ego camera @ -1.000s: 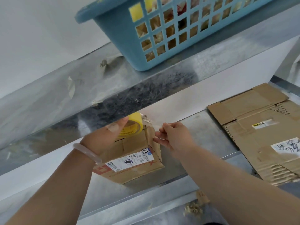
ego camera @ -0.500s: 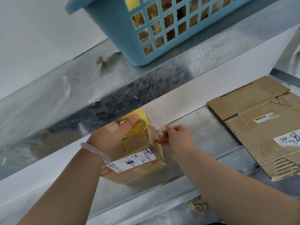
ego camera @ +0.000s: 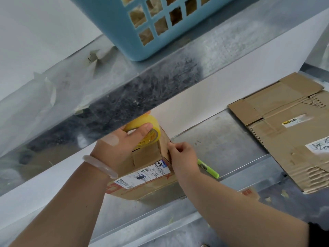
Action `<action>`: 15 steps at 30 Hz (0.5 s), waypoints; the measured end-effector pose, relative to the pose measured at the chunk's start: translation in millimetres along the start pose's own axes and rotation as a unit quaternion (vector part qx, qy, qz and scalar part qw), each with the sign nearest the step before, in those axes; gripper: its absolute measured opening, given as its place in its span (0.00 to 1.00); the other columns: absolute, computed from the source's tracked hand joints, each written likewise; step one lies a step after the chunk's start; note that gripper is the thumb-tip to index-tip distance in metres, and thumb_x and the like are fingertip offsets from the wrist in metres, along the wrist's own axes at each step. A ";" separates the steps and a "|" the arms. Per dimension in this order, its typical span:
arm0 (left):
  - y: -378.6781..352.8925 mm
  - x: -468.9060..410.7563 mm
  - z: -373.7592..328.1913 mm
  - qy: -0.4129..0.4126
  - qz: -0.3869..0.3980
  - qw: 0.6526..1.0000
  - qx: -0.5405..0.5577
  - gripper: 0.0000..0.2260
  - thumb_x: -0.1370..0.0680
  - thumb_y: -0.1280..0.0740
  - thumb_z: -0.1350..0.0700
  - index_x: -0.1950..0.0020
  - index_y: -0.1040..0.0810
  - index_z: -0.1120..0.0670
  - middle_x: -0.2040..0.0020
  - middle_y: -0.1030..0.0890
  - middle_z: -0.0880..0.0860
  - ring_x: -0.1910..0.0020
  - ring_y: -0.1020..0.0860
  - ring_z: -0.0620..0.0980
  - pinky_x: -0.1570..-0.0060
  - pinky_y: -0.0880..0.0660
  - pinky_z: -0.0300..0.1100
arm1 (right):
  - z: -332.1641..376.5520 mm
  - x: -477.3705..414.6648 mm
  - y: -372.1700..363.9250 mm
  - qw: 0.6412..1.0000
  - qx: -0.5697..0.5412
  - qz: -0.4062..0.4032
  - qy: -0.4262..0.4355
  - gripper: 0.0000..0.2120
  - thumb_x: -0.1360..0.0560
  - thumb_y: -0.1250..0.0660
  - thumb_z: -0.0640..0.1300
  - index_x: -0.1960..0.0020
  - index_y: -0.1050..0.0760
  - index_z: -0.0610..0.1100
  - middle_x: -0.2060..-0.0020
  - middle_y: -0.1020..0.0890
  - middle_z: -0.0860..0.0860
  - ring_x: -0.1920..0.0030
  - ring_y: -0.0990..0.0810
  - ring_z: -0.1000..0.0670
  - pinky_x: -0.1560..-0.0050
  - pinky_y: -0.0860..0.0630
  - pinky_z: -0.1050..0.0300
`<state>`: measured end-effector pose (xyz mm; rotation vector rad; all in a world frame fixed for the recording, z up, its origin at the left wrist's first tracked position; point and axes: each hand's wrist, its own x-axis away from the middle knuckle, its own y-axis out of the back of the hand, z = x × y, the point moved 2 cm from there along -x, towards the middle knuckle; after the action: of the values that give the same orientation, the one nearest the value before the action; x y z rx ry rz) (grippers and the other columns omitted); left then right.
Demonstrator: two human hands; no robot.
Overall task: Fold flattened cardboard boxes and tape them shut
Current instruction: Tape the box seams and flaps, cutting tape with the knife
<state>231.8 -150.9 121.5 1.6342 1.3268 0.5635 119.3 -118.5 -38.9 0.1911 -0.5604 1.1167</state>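
Since prev. frame the right hand [ego camera: 183,157] had dropped from mid-air to the right side of the box [ego camera: 147,177], and the tape roll [ego camera: 142,128] sat lower on the box top, so the seam strip was prob. being laid. Left hand [ego camera: 119,147] gripped the roll, thumb over it. Right hand: fingers curled, tips pinched at the box edge, prob. on the tape end (clear, not discernible). Box stood on the bench [ego camera: 222,145].

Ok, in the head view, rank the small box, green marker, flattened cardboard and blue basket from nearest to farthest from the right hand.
1. Small box: the right hand pinches at its right edge.
2. Green marker: on the surface just right of that hand.
3. Flattened cardboard: farther right, same surface.
4. Blue basket: up on the shelf above, behind.
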 end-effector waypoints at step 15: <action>3.6 1.0 -14.2 -0.012 0.049 0.998 0.034 0.12 0.28 0.36 0.39 0.45 0.28 0.29 0.57 0.29 0.19 0.54 0.29 0.22 0.56 0.36 0.18 | 4.4 0.1 2.2 0.996 -0.053 0.061 -0.027 0.21 0.20 0.37 0.43 0.30 0.33 0.54 0.50 0.21 0.51 0.49 0.19 0.48 0.45 0.20 0.49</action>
<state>222.6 -144.7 131.1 1.7629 1.2665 0.5616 116.0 -119.3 -35.4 0.0957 -0.6848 1.2003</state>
